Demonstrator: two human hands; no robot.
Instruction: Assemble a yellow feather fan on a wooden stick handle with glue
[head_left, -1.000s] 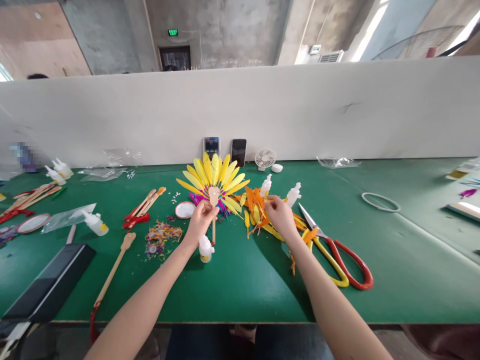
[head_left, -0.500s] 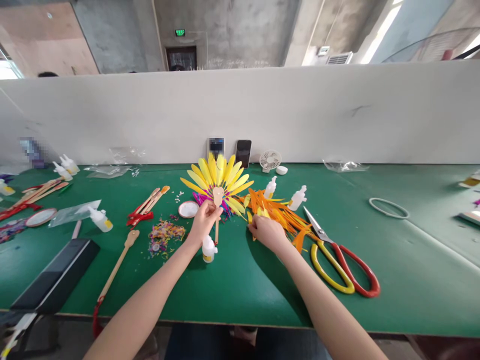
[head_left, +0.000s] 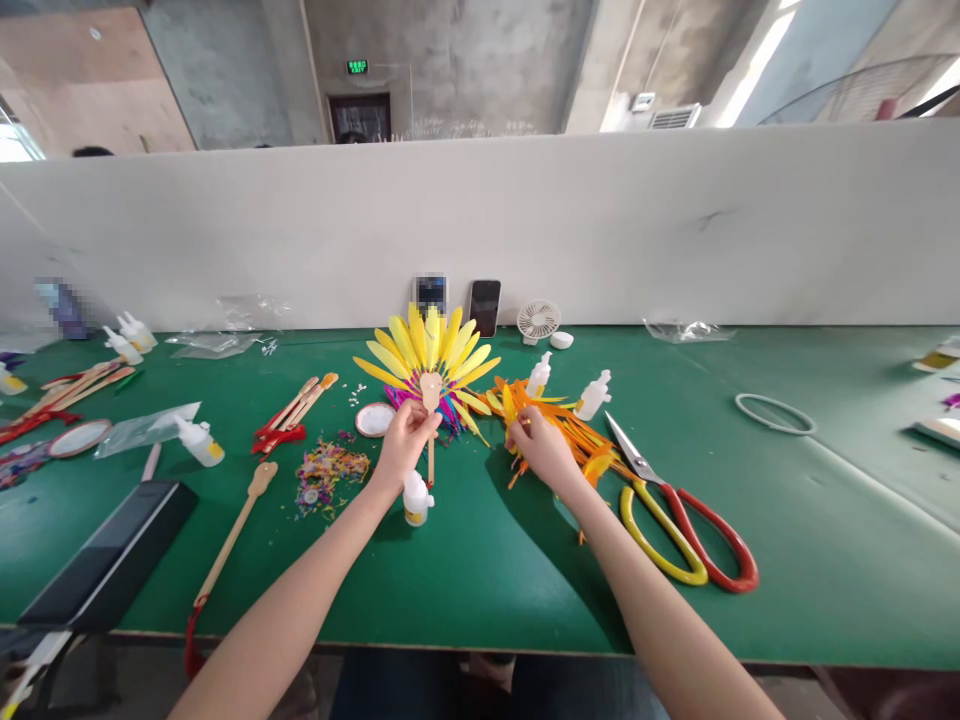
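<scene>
My left hand (head_left: pixel 405 437) is closed round the wooden handle of a feather fan (head_left: pixel 430 390). Yellow feathers (head_left: pixel 405 342) spread from its heart-shaped wooden head, and purple and pink feathers (head_left: pixel 397 396) show below them. My right hand (head_left: pixel 545 447) is over the pile of orange feathers (head_left: pixel 577 425), fingers pinched on a yellow feather (head_left: pixel 509 402) that sticks up from the fingertips. Below my left hand stands a small white glue bottle (head_left: pixel 416 500). Large scissors (head_left: pixel 660 500) with one yellow and one red handle lie beside the pile, blades parted.
Behind the feather pile are two white bottles (head_left: pixel 594 394), a small fan (head_left: pixel 538 320) and a phone (head_left: pixel 485 306). On the left lie wooden sticks (head_left: pixel 300 405), feather scraps (head_left: pixel 330 470), a loose stick (head_left: pixel 238 530) and a black box (head_left: pixel 112 555). A white partition (head_left: pixel 480 220) borders the table.
My right hand has shifted slightly right and up over the pile, and a yellow feather now stands at its fingertips. My left hand keeps its hold on the feather fan.
</scene>
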